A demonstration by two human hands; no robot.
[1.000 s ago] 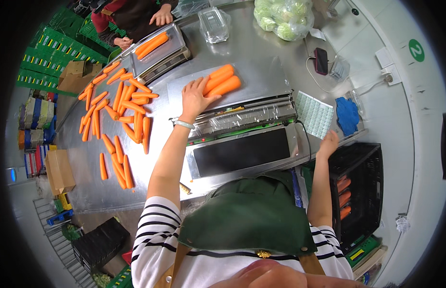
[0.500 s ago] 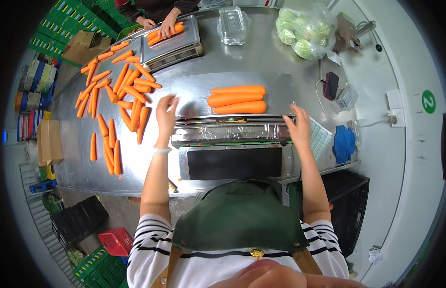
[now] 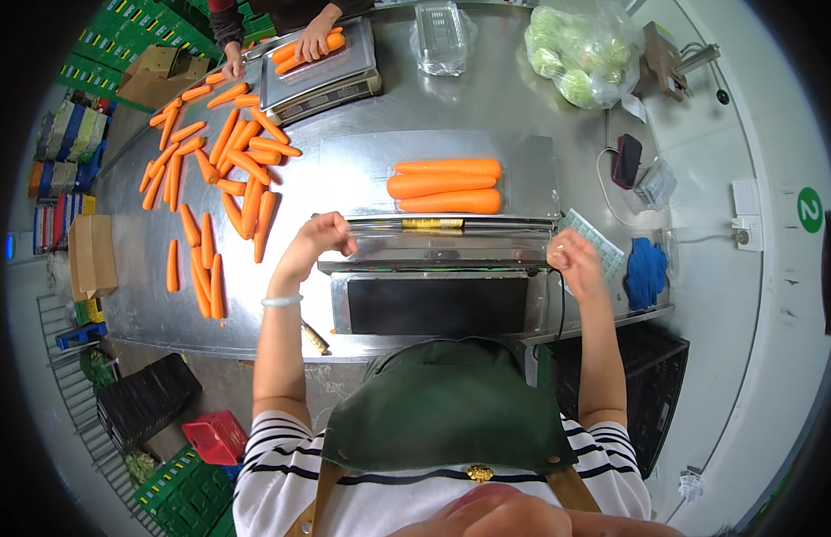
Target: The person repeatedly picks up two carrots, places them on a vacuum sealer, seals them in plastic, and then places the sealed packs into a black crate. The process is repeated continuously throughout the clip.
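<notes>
Three large carrots [image 3: 444,185] lie side by side on a flat plate [image 3: 353,170] at the far side of a film-wrapping machine [image 3: 438,304]. Clear plastic film [image 3: 442,246] spans the machine between my hands. My left hand [image 3: 322,243], with a pale bangle on its wrist, is closed in a pinch at the film's left end. At the right end, my right hand [image 3: 576,261] has its fingers curled tight on the film. A gold-and-black strip [image 3: 432,224] shows along the machine's far slot. What is pinched is hard to see behind my fingers.
Loose carrots [image 3: 247,166] cover the table's left side. A co-worker's hand [image 3: 315,38] holds carrots on a scale [image 3: 330,85] at the far left. Clear trays [image 3: 440,40], bagged green vegetables [image 3: 581,58], a phone [image 3: 626,161] and a blue glove [image 3: 644,273] lie farther right.
My hands have gone from apart-fingered to pinched, coming nearer the machine's ends. The wrinkled film there looks smoother. The co-worker's other hand has moved left to the loose carrots.
</notes>
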